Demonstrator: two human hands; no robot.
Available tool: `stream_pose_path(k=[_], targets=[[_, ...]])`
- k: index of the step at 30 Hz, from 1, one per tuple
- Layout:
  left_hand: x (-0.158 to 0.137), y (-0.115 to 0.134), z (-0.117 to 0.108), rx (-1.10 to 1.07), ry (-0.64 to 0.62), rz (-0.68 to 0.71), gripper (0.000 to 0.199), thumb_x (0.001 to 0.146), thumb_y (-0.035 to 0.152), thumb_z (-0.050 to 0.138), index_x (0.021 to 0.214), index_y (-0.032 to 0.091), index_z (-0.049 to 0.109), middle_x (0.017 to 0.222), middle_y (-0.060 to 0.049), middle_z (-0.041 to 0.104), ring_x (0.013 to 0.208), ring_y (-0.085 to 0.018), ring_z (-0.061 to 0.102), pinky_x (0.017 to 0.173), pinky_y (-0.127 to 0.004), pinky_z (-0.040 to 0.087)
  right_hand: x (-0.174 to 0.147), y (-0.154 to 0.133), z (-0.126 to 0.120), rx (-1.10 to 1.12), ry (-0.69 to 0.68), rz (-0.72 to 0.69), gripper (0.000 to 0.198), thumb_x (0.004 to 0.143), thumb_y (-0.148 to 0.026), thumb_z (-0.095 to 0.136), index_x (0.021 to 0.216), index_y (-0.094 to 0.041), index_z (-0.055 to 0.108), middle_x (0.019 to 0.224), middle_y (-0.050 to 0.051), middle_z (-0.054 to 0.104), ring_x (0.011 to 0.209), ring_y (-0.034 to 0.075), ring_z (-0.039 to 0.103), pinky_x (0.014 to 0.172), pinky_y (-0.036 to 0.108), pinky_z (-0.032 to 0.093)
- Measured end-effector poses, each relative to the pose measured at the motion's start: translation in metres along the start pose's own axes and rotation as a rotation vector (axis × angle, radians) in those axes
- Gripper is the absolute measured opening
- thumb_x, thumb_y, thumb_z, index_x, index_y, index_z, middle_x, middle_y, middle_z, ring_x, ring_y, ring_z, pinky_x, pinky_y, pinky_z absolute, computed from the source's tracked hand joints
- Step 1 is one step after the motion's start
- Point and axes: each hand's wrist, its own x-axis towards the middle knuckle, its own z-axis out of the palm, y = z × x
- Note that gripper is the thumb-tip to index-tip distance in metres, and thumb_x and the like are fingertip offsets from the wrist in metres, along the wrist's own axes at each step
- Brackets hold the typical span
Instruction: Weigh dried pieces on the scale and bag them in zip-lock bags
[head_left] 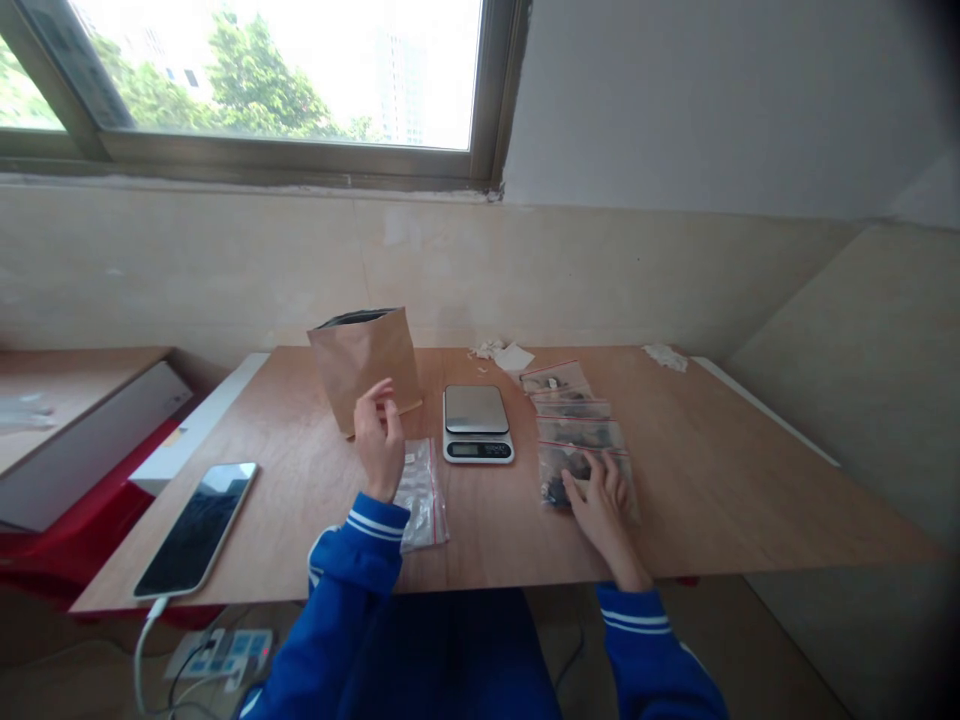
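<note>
Clock centred on scale (pixel 477 425), which sits on table (pixel 720 500), plate bare, display toward the person. Left hand (pixel 379 440) at 9 o'clock, raised in front of pouch (pixel 360 370), fingers loosely bent and apart; can't tell if it touches the pouch. Right hand (pixel 600 500) at 4 o'clock, fingers spread over front bag (pixel 553 472); can't tell if it pinches the plastic.

Filled bags (pixel 577 432) at 3 o'clock: overlapping row, red zip lines, dark bits inside, too blurred to identify. Pouch at 10, brown, upright, top open. Clear bags (pixel 426 495) at 7, flat, near left sleeve (pixel 341 570). Phone (pixel 199 525) at 8, face up, screen dark, white cable (pixel 140 650) plugged in. Paper scraps (pixel 514 357) at 1, another scrap (pixel 666 357) at 2. Power strip (pixel 225 652) at 8, below table level. Window (pixel 300 80) at 11.
</note>
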Motion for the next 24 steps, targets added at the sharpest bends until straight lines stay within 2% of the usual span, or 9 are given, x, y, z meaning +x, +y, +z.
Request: stream_pose_path(k=[3, 7, 10, 12, 14, 16, 19, 21, 24], targets=[[0.050, 0.007, -0.002, 0.293, 0.083, 0.157, 0.045, 0.090, 0.024, 0.045, 0.135, 0.022, 0.048, 0.137, -0.013, 0.047, 0.129, -0.025, 0.042, 0.108, -0.042, 0.032, -0.003, -0.006, 0.011, -0.049, -0.050, 0.022, 0.057, 0.092, -0.050, 0.033, 0.137, -0.015, 0.042, 0.146, 0.020, 0.034, 0.127, 0.037, 0.041, 0.100, 0.057, 0.035], [0.092, -0.009, -0.004, 0.512, 0.068, 0.093, 0.042, 0.091, 0.027, 0.044, 0.133, 0.026, 0.052, 0.152, -0.010, 0.031, 0.140, -0.031, 0.025, 0.111, -0.051, 0.021, 0.014, -0.001, 0.016, -0.054, -0.053, -0.007, 0.057, 0.093, -0.049, 0.031, 0.137, -0.013, 0.041, 0.145, 0.021, 0.037, 0.131, 0.036, 0.038, 0.103, 0.055, 0.032], [0.096, -0.023, -0.007, 0.572, -0.030, 0.033, 0.033, 0.094, 0.031, 0.038, 0.112, 0.023, 0.065, 0.141, -0.010, 0.047, 0.139, -0.033, 0.025, 0.110, -0.055, 0.018, 0.022, -0.003, 0.013, -0.061, -0.065, -0.033, 0.056, 0.093, -0.047, 0.030, 0.136, -0.013, 0.041, 0.146, 0.021, 0.035, 0.133, 0.036, 0.035, 0.104, 0.057, 0.030], [0.092, -0.025, -0.011, 0.580, -0.020, 0.034, 0.033, 0.094, 0.033, 0.038, 0.104, 0.022, 0.067, 0.134, -0.011, 0.052, 0.137, -0.032, 0.029, 0.110, -0.054, 0.020, 0.022, -0.012, 0.009, -0.067, -0.045, -0.064, 0.054, 0.094, -0.046, 0.031, 0.135, -0.013, 0.042, 0.148, 0.021, 0.032, 0.135, 0.037, 0.032, 0.104, 0.059, 0.028], [0.090, -0.022, -0.016, 0.574, 0.055, 0.059, 0.032, 0.092, 0.035, 0.043, 0.115, 0.023, 0.062, 0.139, -0.011, 0.046, 0.135, -0.031, 0.032, 0.109, -0.053, 0.022, 0.018, -0.027, 0.005, -0.050, -0.007, -0.117, 0.052, 0.094, -0.044, 0.032, 0.135, -0.014, 0.042, 0.150, 0.021, 0.030, 0.136, 0.037, 0.030, 0.104, 0.061, 0.027], [0.096, -0.019, -0.019, 0.566, 0.124, 0.082, 0.044, 0.089, 0.036, 0.049, 0.131, 0.026, 0.051, 0.149, -0.012, 0.033, 0.138, -0.032, 0.028, 0.109, -0.054, 0.022, 0.013, -0.046, 0.002, -0.007, 0.027, -0.180, 0.049, 0.094, -0.042, 0.034, 0.135, -0.016, 0.042, 0.150, 0.019, 0.029, 0.137, 0.036, 0.029, 0.104, 0.061, 0.028], [0.118, -0.021, -0.023, 0.554, 0.133, 0.065, 0.052, 0.088, 0.039, 0.050, 0.138, 0.028, 0.043, 0.157, -0.011, 0.019, 0.142, -0.035, 0.017, 0.109, -0.058, 0.019, 0.006, -0.072, -0.004, 0.073, 0.048, -0.278, 0.046, 0.094, -0.038, 0.037, 0.135, -0.017, 0.044, 0.150, 0.018, 0.031, 0.136, 0.036, 0.031, 0.103, 0.060, 0.031], [0.134, -0.026, -0.025, 0.539, 0.094, 0.029, 0.042, 0.090, 0.042, 0.048, 0.129, 0.026, 0.054, 0.154, -0.011, 0.028, 0.141, -0.036, 0.022, 0.108, -0.058, 0.021, 0.004, -0.084, -0.008, 0.129, 0.051, -0.319, 0.044, 0.095, -0.036, 0.039, 0.133, -0.017, 0.045, 0.149, 0.018, 0.032, 0.136, 0.035, 0.032, 0.103, 0.058, 0.033], [0.144, -0.026, -0.033, 0.509, 0.040, -0.005, 0.034, 0.092, 0.044, 0.043, 0.104, 0.022, 0.066, 0.129, -0.012, 0.057, 0.121, -0.031, 0.050, 0.103, -0.050, 0.033, 0.000, -0.099, -0.018, 0.232, 0.022, -0.369, 0.039, 0.096, -0.033, 0.039, 0.131, -0.018, 0.047, 0.147, 0.018, 0.033, 0.137, 0.032, 0.032, 0.105, 0.055, 0.034]])
